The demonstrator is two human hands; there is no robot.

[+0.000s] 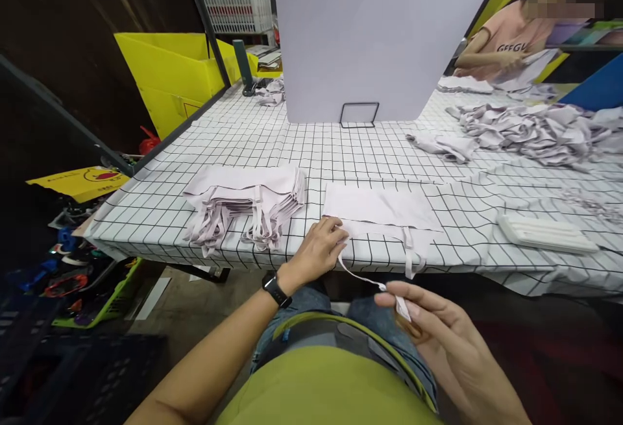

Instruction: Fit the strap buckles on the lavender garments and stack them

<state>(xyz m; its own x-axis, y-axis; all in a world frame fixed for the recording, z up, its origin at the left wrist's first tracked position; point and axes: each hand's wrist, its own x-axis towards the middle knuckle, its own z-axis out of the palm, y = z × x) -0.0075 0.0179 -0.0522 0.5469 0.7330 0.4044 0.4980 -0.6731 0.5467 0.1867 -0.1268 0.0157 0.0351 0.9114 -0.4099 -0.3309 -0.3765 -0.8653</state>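
Note:
A pale pinkish-white garment piece [382, 206] with thin straps lies flat on the table in front of me. My left hand [324, 243] is at its lower left corner, fingers curled and closed on the fabric and the base of a strap. That strap [360, 277] runs down over the table edge to my right hand [438, 321], whose thumb and fingers pinch its end. Something brownish-gold, partly hidden, shows under the right fingers; I cannot make out its kind. Another strap [409, 250] hangs from the piece's right side. To the left sits a stack of similar pieces [246, 194], straps dangling forward.
A white board [374, 36] stands on the checked tablecloth [311, 152]. A white flat device [545, 233] lies right. Heaped pale fabric [535, 130] is at the back right, near a co-worker [511, 42] handling cloth. Yellow bins [170, 68] stand beyond the left edge.

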